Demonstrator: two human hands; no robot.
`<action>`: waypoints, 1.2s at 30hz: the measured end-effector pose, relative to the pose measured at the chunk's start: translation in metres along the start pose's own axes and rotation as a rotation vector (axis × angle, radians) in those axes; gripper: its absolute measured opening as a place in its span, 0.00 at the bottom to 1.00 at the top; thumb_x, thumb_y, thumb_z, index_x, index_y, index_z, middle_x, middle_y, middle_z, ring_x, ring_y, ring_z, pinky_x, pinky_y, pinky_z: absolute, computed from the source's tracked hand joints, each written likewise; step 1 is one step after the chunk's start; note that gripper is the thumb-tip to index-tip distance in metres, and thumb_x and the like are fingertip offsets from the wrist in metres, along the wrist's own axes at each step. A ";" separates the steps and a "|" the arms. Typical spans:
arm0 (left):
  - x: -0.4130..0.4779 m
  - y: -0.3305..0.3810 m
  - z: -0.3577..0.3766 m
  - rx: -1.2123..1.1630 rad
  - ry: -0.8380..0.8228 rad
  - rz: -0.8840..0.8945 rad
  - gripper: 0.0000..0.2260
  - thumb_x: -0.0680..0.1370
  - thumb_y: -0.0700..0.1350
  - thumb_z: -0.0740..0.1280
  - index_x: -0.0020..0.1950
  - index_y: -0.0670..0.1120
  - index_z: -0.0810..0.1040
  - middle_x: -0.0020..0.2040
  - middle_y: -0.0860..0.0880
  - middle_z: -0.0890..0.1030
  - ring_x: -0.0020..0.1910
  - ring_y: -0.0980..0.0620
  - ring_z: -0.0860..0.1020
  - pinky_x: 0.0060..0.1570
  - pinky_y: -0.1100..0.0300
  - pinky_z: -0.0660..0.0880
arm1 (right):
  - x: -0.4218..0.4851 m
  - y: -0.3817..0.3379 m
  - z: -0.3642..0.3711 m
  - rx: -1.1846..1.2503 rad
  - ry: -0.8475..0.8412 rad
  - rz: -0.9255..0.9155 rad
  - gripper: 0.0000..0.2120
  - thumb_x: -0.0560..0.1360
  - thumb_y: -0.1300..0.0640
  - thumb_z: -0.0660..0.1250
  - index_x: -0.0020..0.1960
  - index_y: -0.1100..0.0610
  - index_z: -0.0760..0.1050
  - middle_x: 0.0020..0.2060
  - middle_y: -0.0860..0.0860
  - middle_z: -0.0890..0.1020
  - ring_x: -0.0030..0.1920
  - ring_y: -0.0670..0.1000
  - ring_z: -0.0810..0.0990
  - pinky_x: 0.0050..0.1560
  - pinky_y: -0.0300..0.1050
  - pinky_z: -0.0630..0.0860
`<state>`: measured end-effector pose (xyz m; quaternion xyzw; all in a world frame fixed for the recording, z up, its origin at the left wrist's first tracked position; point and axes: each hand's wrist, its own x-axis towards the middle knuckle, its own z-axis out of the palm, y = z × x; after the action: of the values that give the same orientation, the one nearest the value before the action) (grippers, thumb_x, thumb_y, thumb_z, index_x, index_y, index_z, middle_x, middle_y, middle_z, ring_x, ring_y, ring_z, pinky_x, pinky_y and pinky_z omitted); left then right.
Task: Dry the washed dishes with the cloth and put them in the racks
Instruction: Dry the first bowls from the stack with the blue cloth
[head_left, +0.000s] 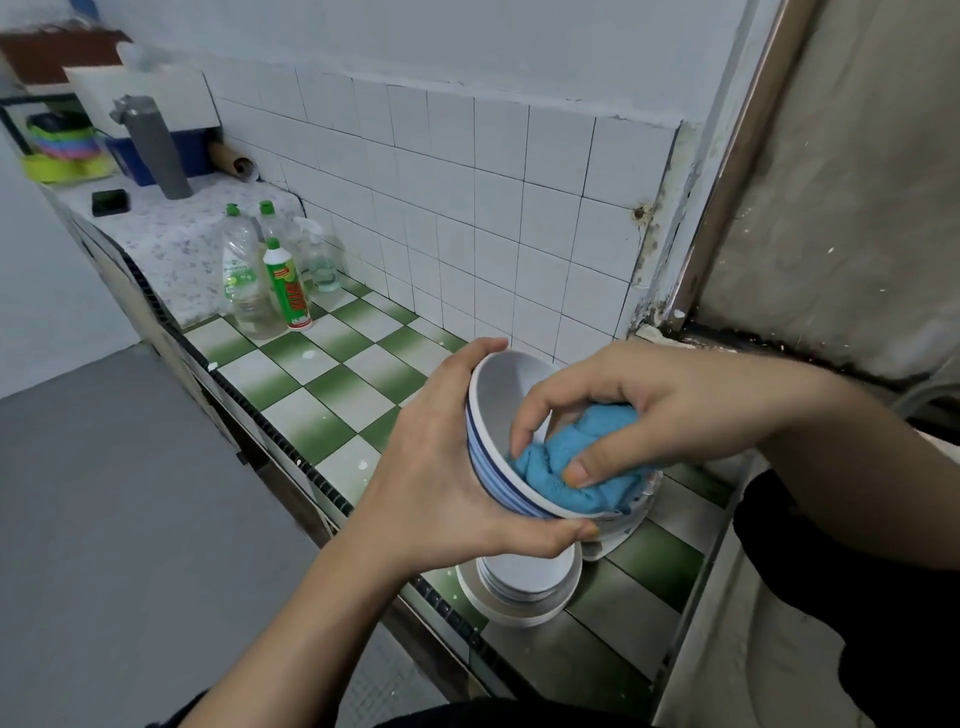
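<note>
Fingers of the left hand (441, 467) curl round a tilted blue-striped bowl (493, 415) above the green-checked worktop (337, 384); the right hand (639, 410) pinches a blue cloth (561, 462) inside it, over stacked white bowls (524, 582).

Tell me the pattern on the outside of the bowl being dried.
White bowl with blue stripes around its outside, seen in the head view.

Bowl (485, 415) white w/ blue stripes; cloth (576, 457) blue; counter (332, 384) green/white checks; wall tiles (467, 208) white.
</note>
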<state>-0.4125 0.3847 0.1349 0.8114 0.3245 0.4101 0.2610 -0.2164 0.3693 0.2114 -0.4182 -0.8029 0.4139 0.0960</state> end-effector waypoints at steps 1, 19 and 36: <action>0.000 0.000 0.000 0.012 0.009 -0.012 0.52 0.52 0.67 0.77 0.71 0.46 0.67 0.59 0.54 0.78 0.57 0.54 0.78 0.55 0.54 0.77 | 0.002 0.003 0.003 0.179 0.017 -0.012 0.13 0.71 0.61 0.70 0.56 0.54 0.78 0.40 0.54 0.84 0.38 0.52 0.82 0.41 0.44 0.80; -0.002 -0.030 -0.008 -0.404 0.333 -0.525 0.45 0.47 0.64 0.75 0.63 0.52 0.72 0.56 0.55 0.79 0.53 0.59 0.79 0.51 0.65 0.76 | 0.014 0.035 0.049 1.013 1.135 -0.209 0.23 0.80 0.68 0.56 0.63 0.44 0.74 0.47 0.47 0.85 0.50 0.50 0.84 0.48 0.50 0.82; 0.007 -0.022 -0.023 -1.044 0.084 -0.788 0.28 0.65 0.61 0.71 0.59 0.47 0.79 0.55 0.43 0.84 0.55 0.43 0.82 0.50 0.51 0.81 | 0.037 0.032 0.084 -0.052 1.069 0.011 0.37 0.56 0.35 0.75 0.63 0.30 0.67 0.54 0.42 0.71 0.56 0.37 0.73 0.55 0.23 0.66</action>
<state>-0.4349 0.4077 0.1356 0.3818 0.3655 0.4187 0.7385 -0.2624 0.3583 0.1267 -0.5770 -0.6500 0.1236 0.4789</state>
